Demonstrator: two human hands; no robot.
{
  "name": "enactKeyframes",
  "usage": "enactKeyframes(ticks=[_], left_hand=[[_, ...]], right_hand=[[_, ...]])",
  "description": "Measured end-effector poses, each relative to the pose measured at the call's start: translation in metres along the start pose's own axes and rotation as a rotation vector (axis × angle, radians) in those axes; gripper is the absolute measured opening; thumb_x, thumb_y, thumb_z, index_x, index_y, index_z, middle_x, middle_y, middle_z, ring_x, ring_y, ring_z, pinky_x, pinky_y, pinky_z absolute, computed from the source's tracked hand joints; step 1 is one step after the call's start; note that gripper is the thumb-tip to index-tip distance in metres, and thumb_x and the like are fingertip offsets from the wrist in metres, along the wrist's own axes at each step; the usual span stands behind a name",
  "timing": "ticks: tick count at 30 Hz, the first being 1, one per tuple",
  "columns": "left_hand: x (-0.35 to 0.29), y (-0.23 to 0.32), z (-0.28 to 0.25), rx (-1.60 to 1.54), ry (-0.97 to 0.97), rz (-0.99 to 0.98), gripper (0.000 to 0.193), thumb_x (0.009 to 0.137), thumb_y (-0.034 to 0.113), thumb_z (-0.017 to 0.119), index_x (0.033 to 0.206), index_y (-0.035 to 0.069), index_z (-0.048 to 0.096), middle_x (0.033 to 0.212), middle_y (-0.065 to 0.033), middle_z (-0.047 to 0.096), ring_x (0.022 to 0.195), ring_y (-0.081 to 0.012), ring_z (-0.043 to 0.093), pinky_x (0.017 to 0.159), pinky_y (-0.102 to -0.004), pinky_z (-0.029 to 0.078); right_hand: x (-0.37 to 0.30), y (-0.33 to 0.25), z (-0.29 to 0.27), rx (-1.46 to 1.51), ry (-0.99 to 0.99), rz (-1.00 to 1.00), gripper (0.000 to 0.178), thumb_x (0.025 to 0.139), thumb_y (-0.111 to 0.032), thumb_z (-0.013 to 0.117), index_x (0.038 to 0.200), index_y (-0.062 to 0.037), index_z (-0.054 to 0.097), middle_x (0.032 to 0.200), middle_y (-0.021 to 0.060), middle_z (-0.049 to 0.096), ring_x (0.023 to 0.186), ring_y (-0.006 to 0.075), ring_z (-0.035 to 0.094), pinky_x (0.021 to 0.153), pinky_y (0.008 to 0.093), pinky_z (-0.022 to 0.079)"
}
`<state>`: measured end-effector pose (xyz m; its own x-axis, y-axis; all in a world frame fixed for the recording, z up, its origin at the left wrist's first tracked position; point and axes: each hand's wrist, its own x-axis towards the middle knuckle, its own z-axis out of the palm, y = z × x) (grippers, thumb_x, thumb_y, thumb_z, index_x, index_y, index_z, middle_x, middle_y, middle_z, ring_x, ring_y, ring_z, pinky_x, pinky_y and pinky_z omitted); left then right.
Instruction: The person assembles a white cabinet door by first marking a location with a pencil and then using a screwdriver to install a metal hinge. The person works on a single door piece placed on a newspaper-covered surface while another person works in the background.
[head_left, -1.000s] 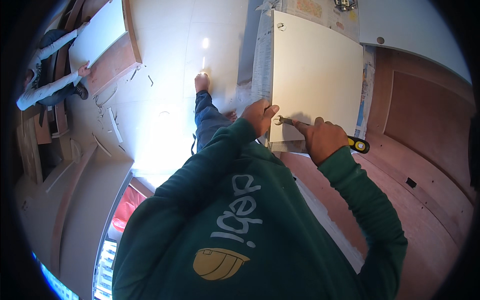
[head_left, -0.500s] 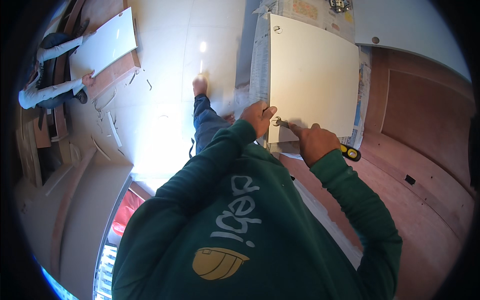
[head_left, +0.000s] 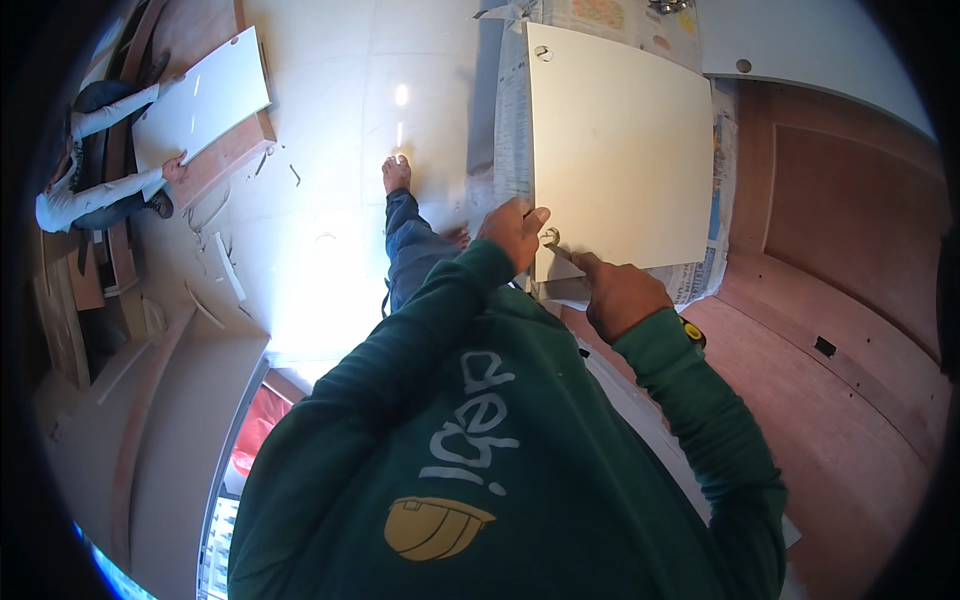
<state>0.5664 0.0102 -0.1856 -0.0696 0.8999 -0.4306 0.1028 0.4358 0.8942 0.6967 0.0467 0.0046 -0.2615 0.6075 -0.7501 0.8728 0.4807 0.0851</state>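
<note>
Head-worn fisheye, aimed down over the wearer's green sweatshirt [head_left: 340, 430]. Pretty close too, near the lower-left corner of the white panel [head_left: 622, 150].

Counted: three flat white panels [head_left: 620, 150] [head_left: 820, 50] [head_left: 210, 95], two round holes [head_left: 543, 54] [head_left: 550, 236] in the panel nearest the wearer's two green-sleeved bare hands [head_left: 513, 234] [head_left: 628, 296], one yellow-and-black-handled metal tool [head_left: 561, 252], one white-sleeved co-worker [head_left: 110, 192], two bare feet [head_left: 396, 176] [head_left: 459, 238].
</note>
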Motion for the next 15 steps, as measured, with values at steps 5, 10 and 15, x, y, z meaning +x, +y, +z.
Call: enactKeyframes(ticks=[5, 10, 15], left_hand=[[-0.0021, 0.0092, -0.0052, -0.005, -0.016, -0.042, 0.039, 0.100, 0.036, 0.060, 0.096, -0.003, 0.062, 0.088, -0.0292, 0.068, 0.089, -0.0479, 0.066, 0.080, -0.0525, 0.050], [-0.0078, 0.0042, 0.0035, 0.022, 0.029, -0.011, 0.040, 0.100, 0.036, 0.059, 0.095, -0.004, 0.060, 0.091, -0.0295, 0.068, 0.091, -0.0486, 0.065, 0.081, -0.0540, 0.049], [-0.0077, 0.0056, 0.0027, 0.064, 0.028, -0.037, 0.042, 0.100, 0.039, 0.059, 0.096, -0.003, 0.060, 0.093, -0.0304, 0.068, 0.093, -0.0492, 0.065, 0.083, -0.0552, 0.048]], right_hand=[[-0.0007, -0.0059, -0.0014, 0.008, -0.010, 0.059, 0.042, 0.091, -0.014, 0.060, 0.133, -0.0162, 0.060, 0.091, 0.0191, 0.074, 0.086, 0.0369, 0.074, 0.077, 0.0492, 0.058], [-0.0016, -0.0079, 0.0064, 0.007, 0.034, 0.064, 0.048, 0.089, -0.019, 0.068, 0.135, -0.0168, 0.058, 0.089, 0.0197, 0.074, 0.085, 0.0377, 0.074, 0.075, 0.0498, 0.058], [-0.0061, -0.0062, 0.0072, 0.018, 0.014, 0.084, 0.049, 0.087, -0.020, 0.072, 0.134, -0.0168, 0.058, 0.088, 0.0181, 0.074, 0.085, 0.0372, 0.074, 0.075, 0.0499, 0.058]])
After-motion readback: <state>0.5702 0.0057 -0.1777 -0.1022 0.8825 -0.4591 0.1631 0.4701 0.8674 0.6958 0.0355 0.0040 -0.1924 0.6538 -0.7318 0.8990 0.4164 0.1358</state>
